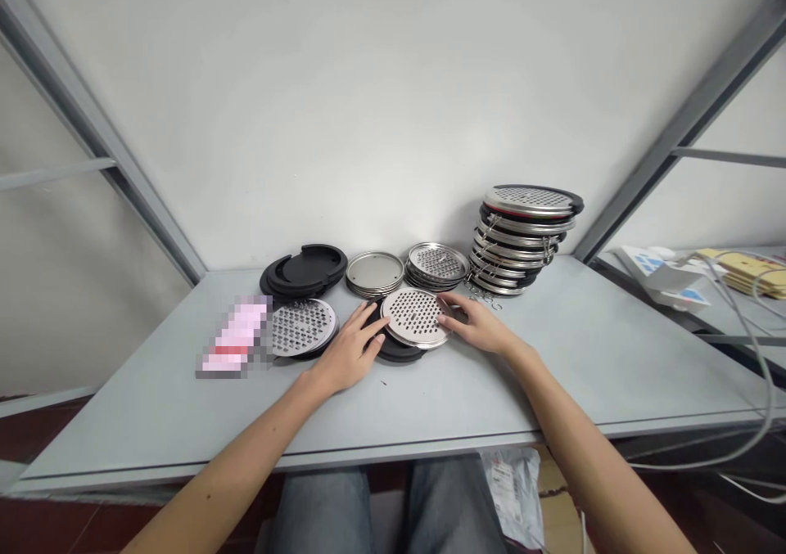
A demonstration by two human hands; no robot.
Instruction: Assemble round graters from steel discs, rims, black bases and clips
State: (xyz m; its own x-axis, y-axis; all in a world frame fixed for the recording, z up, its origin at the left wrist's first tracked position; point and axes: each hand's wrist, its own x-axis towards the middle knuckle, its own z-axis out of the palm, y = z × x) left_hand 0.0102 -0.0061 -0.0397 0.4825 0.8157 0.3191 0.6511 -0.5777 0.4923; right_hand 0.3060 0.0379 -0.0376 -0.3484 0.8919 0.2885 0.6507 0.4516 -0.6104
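A perforated metal disc (pixel 417 315) with a raised rim rests slightly askew over a black round base (pixel 396 353) on the table. My left hand (pixel 351 349) lies at their left side, fingers stretched apart over the black base and touching the disc's left edge. At the right edge, my right hand (pixel 482 325) has the disc between its thumb, on the top face, and its fingers along the far rim. Left of my left hand lies a stack of perforated metal plates (pixel 302 327). Small metal rings (pixel 485 296) are scattered beyond my right hand.
Along the wall stand black round bases (pixel 310 269), plain metal discs (pixel 375 272), perforated rimmed discs (pixel 437 262) and a tall stack of assembled discs (pixel 526 239). A blurred-out pink item (pixel 239 337) lies left. Right are a white box (pixel 663 276) and a cable (pixel 767 382).
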